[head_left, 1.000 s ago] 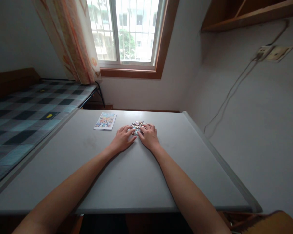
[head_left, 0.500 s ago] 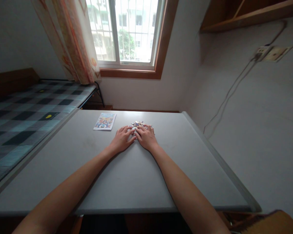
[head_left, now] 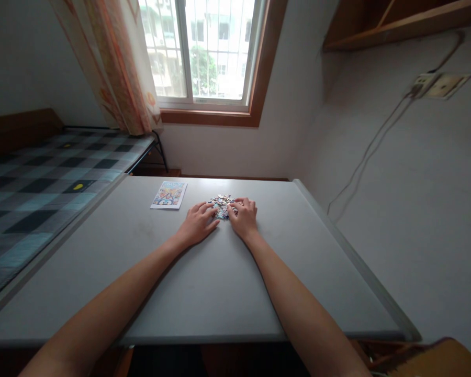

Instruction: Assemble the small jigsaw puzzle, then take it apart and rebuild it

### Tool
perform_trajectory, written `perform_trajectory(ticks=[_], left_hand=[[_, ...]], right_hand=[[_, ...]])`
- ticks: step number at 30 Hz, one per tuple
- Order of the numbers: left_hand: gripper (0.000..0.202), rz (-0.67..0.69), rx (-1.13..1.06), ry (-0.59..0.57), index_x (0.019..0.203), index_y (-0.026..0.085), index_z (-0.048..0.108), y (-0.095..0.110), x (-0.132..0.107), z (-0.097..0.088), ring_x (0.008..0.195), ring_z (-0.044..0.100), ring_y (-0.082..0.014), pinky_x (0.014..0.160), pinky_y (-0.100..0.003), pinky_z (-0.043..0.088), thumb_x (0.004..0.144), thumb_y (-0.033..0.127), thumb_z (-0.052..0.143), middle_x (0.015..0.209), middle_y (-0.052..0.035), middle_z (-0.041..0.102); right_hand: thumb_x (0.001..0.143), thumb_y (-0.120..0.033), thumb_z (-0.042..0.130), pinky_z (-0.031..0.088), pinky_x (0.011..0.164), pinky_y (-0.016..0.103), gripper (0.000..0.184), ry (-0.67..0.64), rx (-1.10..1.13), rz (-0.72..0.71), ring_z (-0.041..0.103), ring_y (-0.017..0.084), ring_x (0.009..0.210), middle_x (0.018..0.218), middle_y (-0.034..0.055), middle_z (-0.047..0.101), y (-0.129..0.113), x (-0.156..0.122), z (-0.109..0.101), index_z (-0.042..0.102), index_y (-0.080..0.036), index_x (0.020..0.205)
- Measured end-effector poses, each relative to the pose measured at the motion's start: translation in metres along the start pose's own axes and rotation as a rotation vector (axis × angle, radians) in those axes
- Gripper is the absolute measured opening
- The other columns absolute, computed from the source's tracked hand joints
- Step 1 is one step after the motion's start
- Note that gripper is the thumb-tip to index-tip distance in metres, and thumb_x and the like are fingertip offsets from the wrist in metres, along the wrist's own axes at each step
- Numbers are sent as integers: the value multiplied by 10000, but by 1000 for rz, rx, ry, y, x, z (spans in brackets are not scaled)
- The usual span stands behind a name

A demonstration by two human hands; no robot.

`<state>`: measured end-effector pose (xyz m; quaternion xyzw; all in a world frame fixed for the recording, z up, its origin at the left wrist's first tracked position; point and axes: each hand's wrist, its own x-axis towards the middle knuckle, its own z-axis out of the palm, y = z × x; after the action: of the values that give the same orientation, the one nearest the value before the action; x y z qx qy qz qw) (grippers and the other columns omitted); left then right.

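Note:
A small heap of jigsaw puzzle pieces (head_left: 222, 205) lies toward the far side of the white table (head_left: 204, 293). My left hand (head_left: 198, 222) rests at the heap's left edge, fingers spread and its fingertips touching the pieces. On the right edge lies my right hand (head_left: 243, 217), its fingers apart and slightly curved around the pieces there. Neither hand shows a piece lifted off the table. Left of the heap, a picture sheet (head_left: 168, 195) with a colourful cartoon print lies flat.
A bed with a checked cover (head_left: 63, 173) runs along the table's left side. Beyond the table are a window (head_left: 215, 52) and a curtain (head_left: 121, 68). On the right wall, a cable (head_left: 363, 159) hangs from a socket (head_left: 424, 85) below a wooden shelf (head_left: 400, 34).
My right hand has shifted right, away from my left hand, uncovering more of the heap between them. The left hand has stayed almost in place.

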<state>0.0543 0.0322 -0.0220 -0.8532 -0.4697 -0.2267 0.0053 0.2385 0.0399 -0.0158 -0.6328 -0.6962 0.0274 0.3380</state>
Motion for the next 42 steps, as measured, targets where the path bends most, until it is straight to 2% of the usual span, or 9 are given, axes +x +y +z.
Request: perform_trajectory(ticks=[3,6,9,13,20,26,34,38,42], left_hand=[[378,28,14,-19,1257,298,533,2,0,-1,1345,334,-274,1115,-527,235,912,441,474,1396,-35,492],[353,54,28,-44,1238,316,547,5,0,-3,1367,305,-287,1121,-606,126,922,444,455,1411,-24,484],[356,53,21,-56,1233,317,560,7,0,-5,1370,304,-292,1118,-611,131,922,452,449,1406,-28,490],[362,59,19,-59,1237,315,564,8,0,-6,1361,315,-295,1112,-603,167,921,446,449,1406,-34,489],[365,85,37,-39,1258,315,546,5,-1,-3,1344,328,-298,1113,-604,152,922,424,454,1384,-32,508],[359,104,46,-28,1242,296,561,3,-1,-1,1333,332,-305,1097,-603,199,924,422,452,1386,-55,498],[369,115,50,-21,1237,280,578,2,0,-1,1325,340,-304,1093,-572,242,913,423,475,1370,-76,503],[391,108,42,-23,1277,295,550,3,-1,-1,1333,333,-302,1100,-572,230,915,419,469,1372,-64,507],[407,93,53,-44,1290,289,540,2,-1,-1,1348,310,-306,1104,-581,209,925,439,440,1395,-60,490]], right_hand=[[908,-379,496,328,983,386,292,-66,-4,-156,384,250,1174,1294,35,556,-3,-2,1,683,-281,1110],[942,-392,423,279,1045,448,361,-162,-58,-266,328,261,1256,1406,5,479,-8,-2,2,589,-313,1253],[962,-414,359,234,1069,517,403,-236,-112,-282,298,282,1295,1432,2,458,-10,0,4,528,-319,1316],[965,-434,342,222,1080,523,426,-273,-139,-263,294,286,1307,1428,17,464,-9,3,6,509,-304,1335],[953,-419,394,294,1031,468,368,-209,-82,-243,359,267,1221,1347,35,524,-7,2,6,598,-312,1241],[937,-421,437,310,1012,465,352,-191,-73,-235,346,279,1236,1352,39,518,-5,3,7,614,-324,1225],[937,-375,441,313,1018,444,356,-175,-32,-210,370,270,1224,1312,40,574,-4,3,9,621,-245,1216],[930,-338,450,323,1011,414,347,-111,-3,-212,393,259,1199,1292,45,595,-2,4,6,632,-195,1189],[917,-292,452,326,989,420,324,-16,-50,-148,396,272,1193,1268,62,611,5,7,-2,655,-171,1138]])
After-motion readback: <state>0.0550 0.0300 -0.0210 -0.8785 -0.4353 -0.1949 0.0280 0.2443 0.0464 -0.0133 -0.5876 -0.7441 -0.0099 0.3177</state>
